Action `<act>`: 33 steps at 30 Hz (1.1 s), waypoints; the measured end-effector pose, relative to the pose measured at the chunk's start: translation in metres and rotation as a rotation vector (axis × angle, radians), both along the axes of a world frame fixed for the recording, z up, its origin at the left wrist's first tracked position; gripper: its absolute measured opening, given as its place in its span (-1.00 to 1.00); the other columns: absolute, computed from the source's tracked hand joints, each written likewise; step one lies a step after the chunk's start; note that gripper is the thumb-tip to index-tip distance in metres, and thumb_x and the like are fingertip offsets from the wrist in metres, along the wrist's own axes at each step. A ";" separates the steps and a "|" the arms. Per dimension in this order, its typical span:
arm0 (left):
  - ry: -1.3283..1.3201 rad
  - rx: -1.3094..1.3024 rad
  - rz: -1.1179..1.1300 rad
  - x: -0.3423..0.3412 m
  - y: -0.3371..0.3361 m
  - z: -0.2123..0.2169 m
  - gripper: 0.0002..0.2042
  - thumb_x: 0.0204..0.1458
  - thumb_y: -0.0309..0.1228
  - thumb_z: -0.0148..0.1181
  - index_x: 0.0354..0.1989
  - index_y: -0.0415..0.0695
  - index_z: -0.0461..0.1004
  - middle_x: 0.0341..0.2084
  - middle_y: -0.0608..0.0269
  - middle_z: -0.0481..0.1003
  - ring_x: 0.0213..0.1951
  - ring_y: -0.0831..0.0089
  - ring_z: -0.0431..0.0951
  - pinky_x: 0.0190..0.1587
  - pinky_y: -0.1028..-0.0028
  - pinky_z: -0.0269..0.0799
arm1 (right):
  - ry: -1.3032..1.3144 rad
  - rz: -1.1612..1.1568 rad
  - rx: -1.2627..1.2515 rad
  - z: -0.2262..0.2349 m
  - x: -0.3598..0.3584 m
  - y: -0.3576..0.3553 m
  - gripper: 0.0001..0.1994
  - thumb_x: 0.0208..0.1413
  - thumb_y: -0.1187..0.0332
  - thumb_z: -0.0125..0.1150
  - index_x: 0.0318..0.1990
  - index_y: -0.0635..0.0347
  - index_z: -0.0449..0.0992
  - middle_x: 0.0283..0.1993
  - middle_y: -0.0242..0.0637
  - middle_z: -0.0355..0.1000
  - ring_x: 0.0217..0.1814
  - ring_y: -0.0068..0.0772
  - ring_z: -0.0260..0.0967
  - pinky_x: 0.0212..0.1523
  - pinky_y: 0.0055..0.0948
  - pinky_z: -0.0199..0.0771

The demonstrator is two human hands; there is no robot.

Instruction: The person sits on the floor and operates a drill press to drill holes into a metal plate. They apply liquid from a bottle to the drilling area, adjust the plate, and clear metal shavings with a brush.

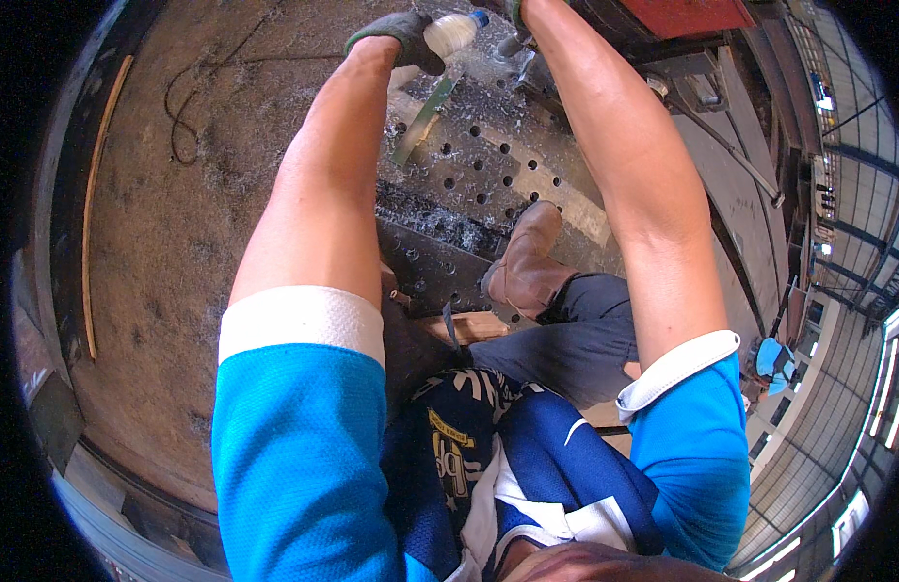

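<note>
The bottle (pixel 453 31) is in our left hand (pixel 399 39), at the far top of the view, above the perforated plate (pixel 488 170). It is a small clear plastic bottle with a blue cap, and it lies tilted, the cap pointing to the right. Our gloved left fingers are wrapped around its lower part and press it firmly. Our right hand (pixel 515 12) is almost cut off by the top edge of the picture; we see only a bit of glove, so we cannot tell if it is closed or spread, or if it holds something.

We judge that the step in hand is wetting a spot on the plate from the bottle, near the place where metal chips (pixel 440 218) lie among the holes. The next move, we think, needs the cap end brought low over the right hole and a gentle squeeze, while the right hand keeps steady.

The room for moving is narrow. A flat green strip (pixel 425 118) lies slanted on the plate just below the left hand, and a pale bar (pixel 556 194) crosses the holes further right. Our boot (pixel 527 267) stands on the near edge of the plate. To the left, the brown floor (pixel 178 242) is wider, with a loose wire (pixel 183 116) on it. To the right, steel beams (pixel 731 145) close the side.
</note>
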State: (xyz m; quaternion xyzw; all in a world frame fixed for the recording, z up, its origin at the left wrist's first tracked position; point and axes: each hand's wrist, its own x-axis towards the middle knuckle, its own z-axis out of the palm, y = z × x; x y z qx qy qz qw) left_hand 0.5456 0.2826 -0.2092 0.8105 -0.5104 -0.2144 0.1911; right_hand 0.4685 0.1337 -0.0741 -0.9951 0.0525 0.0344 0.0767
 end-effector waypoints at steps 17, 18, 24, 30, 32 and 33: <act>-0.160 0.338 -0.220 -0.011 0.003 0.027 -0.14 -0.53 -0.06 0.71 0.13 -0.04 0.58 0.02 -0.01 0.64 0.10 0.02 0.62 0.15 0.14 0.53 | -0.086 0.111 0.041 -0.027 0.003 -0.017 -0.58 -0.02 0.56 0.14 0.04 0.07 0.66 0.08 -0.02 0.60 0.17 -0.02 0.55 0.21 -0.19 0.51; -0.156 0.324 -0.219 -0.011 0.002 0.026 -0.14 -0.53 -0.06 0.71 0.12 -0.04 0.58 0.02 -0.01 0.64 0.09 0.02 0.63 0.15 0.14 0.53 | -0.096 0.122 0.030 -0.031 0.004 -0.021 -0.58 -0.02 0.56 0.14 0.03 0.07 0.66 0.08 -0.02 0.60 0.17 -0.02 0.55 0.21 -0.20 0.51; -0.135 0.269 -0.207 -0.008 0.000 0.016 -0.16 -0.52 -0.03 0.71 0.10 -0.06 0.60 0.02 -0.02 0.64 0.09 0.02 0.63 0.15 0.15 0.53 | -0.091 0.096 0.018 -0.034 0.007 -0.018 -0.58 -0.02 0.55 0.11 0.02 0.07 0.67 0.06 -0.03 0.61 0.16 -0.01 0.55 0.21 -0.19 0.51; -0.104 0.187 -0.187 -0.002 -0.002 0.003 -0.17 -0.51 0.00 0.71 0.07 -0.08 0.62 0.01 -0.03 0.64 0.08 0.02 0.63 0.15 0.15 0.54 | -0.051 0.044 0.029 -0.024 0.005 -0.007 -0.61 0.03 0.54 0.12 0.02 0.06 0.66 0.07 -0.03 0.61 0.17 -0.01 0.55 0.22 -0.17 0.50; -0.090 0.150 -0.183 0.001 -0.005 -0.003 -0.17 -0.50 0.01 0.71 0.07 -0.09 0.63 0.01 -0.03 0.64 0.08 0.02 0.63 0.15 0.15 0.54 | -0.051 0.045 0.019 -0.024 0.004 -0.009 -0.62 0.05 0.54 0.13 0.02 0.06 0.67 0.06 -0.04 0.61 0.17 -0.02 0.55 0.23 -0.17 0.50; -0.084 0.132 -0.176 0.004 -0.005 -0.007 -0.18 -0.50 0.02 0.71 0.06 -0.09 0.63 0.01 -0.03 0.64 0.08 0.02 0.63 0.15 0.16 0.54 | -0.053 0.055 0.018 -0.024 0.004 -0.008 -0.63 0.05 0.53 0.13 0.01 0.06 0.67 0.06 -0.04 0.61 0.17 -0.02 0.55 0.23 -0.17 0.50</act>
